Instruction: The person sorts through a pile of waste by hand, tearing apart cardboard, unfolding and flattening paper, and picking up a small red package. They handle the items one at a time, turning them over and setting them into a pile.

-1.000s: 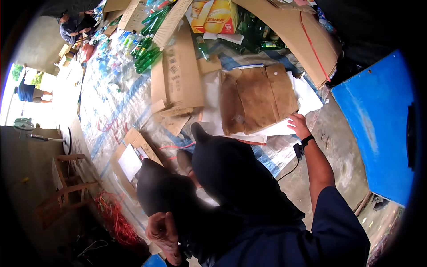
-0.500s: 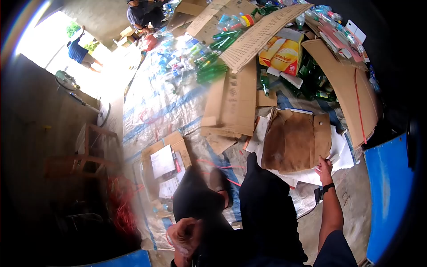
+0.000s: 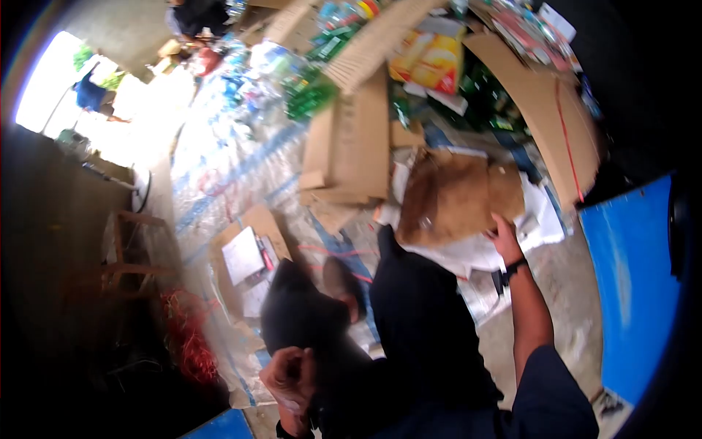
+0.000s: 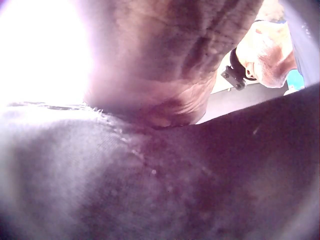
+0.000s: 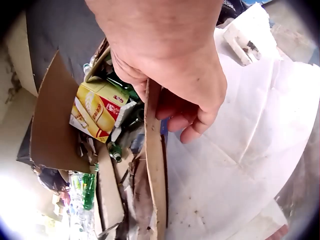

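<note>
A brown, stained piece of flattened cardboard (image 3: 457, 194) lies over white sheets (image 3: 541, 219) on the floor in the head view. My right hand (image 3: 503, 240) grips its near right edge. In the right wrist view the right hand (image 5: 170, 65) pinches the cardboard (image 5: 156, 175) between thumb and fingers; that edge stands raised beside a large white sheet (image 5: 225, 165). My left hand (image 3: 289, 377) rests by the left thigh, fingers loosely curled, with nothing seen in them. Close up in the left wrist view, the left hand (image 4: 160, 60) lies against dark trouser cloth (image 4: 150, 185).
Ahead lie a folded carton (image 3: 358, 146), a yellow beer box (image 3: 428, 58), green bottles (image 3: 311, 95) and clear plastic bottles. A long cardboard panel (image 3: 537, 117) and a blue board (image 3: 632, 271) stand right. Papers (image 3: 245, 256) on cardboard and red string (image 3: 186, 336) lie left.
My right hand, first open at the sheets' edge, then at the cardboard's corner near a small white piece, now grips the cardboard and has raised its edge. The left hand stays by the thigh.
</note>
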### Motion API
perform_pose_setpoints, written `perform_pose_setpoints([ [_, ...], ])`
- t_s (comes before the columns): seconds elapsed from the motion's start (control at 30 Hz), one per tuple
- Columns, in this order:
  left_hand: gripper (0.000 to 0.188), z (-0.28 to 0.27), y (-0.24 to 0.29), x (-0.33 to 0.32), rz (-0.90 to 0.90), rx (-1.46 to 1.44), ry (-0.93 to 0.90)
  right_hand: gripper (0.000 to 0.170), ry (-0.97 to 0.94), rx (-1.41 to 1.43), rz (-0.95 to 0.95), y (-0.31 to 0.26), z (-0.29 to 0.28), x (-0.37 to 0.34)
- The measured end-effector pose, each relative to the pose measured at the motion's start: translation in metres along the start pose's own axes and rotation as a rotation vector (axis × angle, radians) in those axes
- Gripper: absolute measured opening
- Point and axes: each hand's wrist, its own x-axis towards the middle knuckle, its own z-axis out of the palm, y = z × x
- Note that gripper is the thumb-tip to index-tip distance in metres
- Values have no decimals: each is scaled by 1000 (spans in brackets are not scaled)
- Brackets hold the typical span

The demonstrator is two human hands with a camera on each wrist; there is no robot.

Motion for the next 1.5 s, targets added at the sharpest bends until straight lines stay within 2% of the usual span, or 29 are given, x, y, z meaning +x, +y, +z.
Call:
perform_pose_setpoints([
  [0.13, 14, 1, -8, -3, 61, 53, -8, 42, -48, 154, -78, -35, 29, -28],
  [0.2, 14, -1, -10, -4, 25, 63, 16, 43, 111, 521, 190, -46, 38, -36],
  [0.37, 13, -2, -15, -4, 28, 65, 25, 45, 88, 501, 154, -60, 49, -60],
  [0.57, 14, 0, -13, -4, 40, 76, 27, 43, 36, 568, 100, -109, 61, -72],
  [0.67, 16, 4, -12, -1, 55, -45, 16, 42, -8, 602, 44, -139, 76, -80],
  [0.77, 17, 1, -5, 1, 66, -37, -17, 40, -35, 651, 3, -169, 95, -87],
  [0.87, 15, -5, -3, 5, 4, -46, -101, 40, -57, 678, -47, -200, 114, -100],
  [0.97, 11, -8, 8, 10, -34, -172, -151, 41, -64, 692, -92, -224, 130, -112],
  [1.03, 14, -17, 31, 17, -332, -433, -316, 41, -118, 725, -134, -236, 137, -118],
  [1.07, 14, -18, 36, 22, -332, -437, -313, 41, -121, 722, -136, -242, 142, -122],
  [1.13, 33, -15, 43, 35, -264, -524, -445, 40, -180, 733, -175, -256, 155, -131],
  [1.17, 33, -10, 47, 42, -264, -527, -441, 40, -184, 730, -176, -262, 161, -136],
  [1.23, 46, 7, 61, 53, -190, -785, -591, 39, -215, 772, -173, -272, 176, -147],
  [1.27, 46, 15, 66, 60, -194, -786, -585, 39, -220, 770, -169, -276, 185, -155],
  [1.33, 62, 38, 73, 78, -239, -1024, -804, 37, -245, 809, -152, -285, 202, -170],
  [1.37, 62, 50, 75, 86, -241, -1024, -800, 37, -248, 808, -148, -288, 209, -177],
  [1.43, 70, 74, 76, 101, -403, -1269, -896, 36, -361, 856, -105, -292, 222, -189],
  [1.5, 71, 89, 76, 116, -447, -1361, -860, 35, -380, 866, -77, -294, 240, -203],
])
